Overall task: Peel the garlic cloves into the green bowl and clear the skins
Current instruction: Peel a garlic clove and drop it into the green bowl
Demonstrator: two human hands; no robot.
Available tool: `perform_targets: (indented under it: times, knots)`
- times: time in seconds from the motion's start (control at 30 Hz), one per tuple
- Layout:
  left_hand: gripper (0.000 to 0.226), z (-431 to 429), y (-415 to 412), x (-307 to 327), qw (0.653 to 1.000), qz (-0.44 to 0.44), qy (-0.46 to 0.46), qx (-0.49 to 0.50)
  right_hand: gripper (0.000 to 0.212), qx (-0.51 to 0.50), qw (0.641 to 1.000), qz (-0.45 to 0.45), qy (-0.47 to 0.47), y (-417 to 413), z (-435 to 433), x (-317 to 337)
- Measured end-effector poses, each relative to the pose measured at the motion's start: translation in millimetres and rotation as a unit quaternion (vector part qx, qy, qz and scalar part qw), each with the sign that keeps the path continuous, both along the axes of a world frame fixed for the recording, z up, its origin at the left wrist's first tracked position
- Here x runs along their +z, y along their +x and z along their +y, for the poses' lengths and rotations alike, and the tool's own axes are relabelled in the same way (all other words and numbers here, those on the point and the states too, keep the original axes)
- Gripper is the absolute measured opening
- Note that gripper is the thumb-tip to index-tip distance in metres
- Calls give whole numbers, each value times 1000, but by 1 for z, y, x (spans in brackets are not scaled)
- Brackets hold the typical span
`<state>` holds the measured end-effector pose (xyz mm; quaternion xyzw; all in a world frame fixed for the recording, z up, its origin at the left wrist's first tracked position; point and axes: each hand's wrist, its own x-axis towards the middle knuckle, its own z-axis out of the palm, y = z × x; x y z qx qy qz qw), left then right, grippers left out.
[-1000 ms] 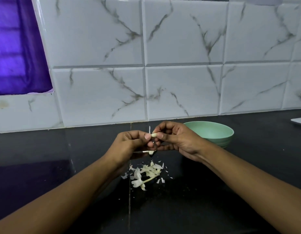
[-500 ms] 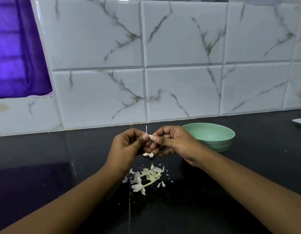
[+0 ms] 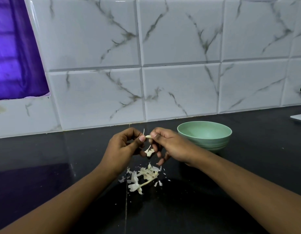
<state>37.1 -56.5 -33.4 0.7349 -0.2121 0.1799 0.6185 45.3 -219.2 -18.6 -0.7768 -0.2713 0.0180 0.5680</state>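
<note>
While both hands pinch one garlic clove (image 3: 148, 136), left hand (image 3: 124, 146) meets right hand (image 3: 170, 146) — fingertips touching. Loose skins (image 3: 143, 177) lie on the bench (image 3: 247, 166) — green bowl (image 3: 204, 135) just right.

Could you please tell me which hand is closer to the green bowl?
The right hand: it sits just beside the green bowl, while the left hand is farther off, across the garlic clove they both pinch.

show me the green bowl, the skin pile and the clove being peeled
green bowl (image 3: 207, 144): head view, front outer wall.
skin pile (image 3: 147, 174): head view, middle of the heap.
garlic clove (image 3: 148, 136): head view, the pale bare part that shows.
</note>
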Motion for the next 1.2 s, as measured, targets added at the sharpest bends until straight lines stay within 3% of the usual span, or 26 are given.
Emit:
perform_targets:
  times: [0.13, 0.27, 0.5, 0.63, 0.8, 0.93, 1.07, 1.2]
  knots:
    - [16, -4, -4, 2, 999, 39, -13, -28, 30, -13, 1000, -20, -7, 2, -1, 0]
    - [15, -3, -7, 4, 994, 96, -18, -40, 31, -6, 1000, 16, 16, 5, -6, 1]
    - [4, 2, -5, 5, 993, 118, 2, -28, 33, -8, 999, 31, 9, 8, -10, 2]
    - [11, 12, -4, 14, 979, 147, 131, -43, 34, -55, 998, 19, -11, 12, -15, 4]
    - [24, 20, -8, 26, 935, 54, 350, -31, 30, -58, 997, 4, -46, 14, -14, 2]
    - [22, 24, -11, 33, 923, -12, 382, 54, 28, -57, 997, -1, -50, 15, -15, 2]
    - [4, 25, -9, 32, 912, 9, 409, 7, 26, -40, 998, 2, -46, 14, -15, 2]
    - [27, 25, -11, 32, 900, 30, 434, -40, 21, -15, 999, 5, -36, 13, -16, 2]
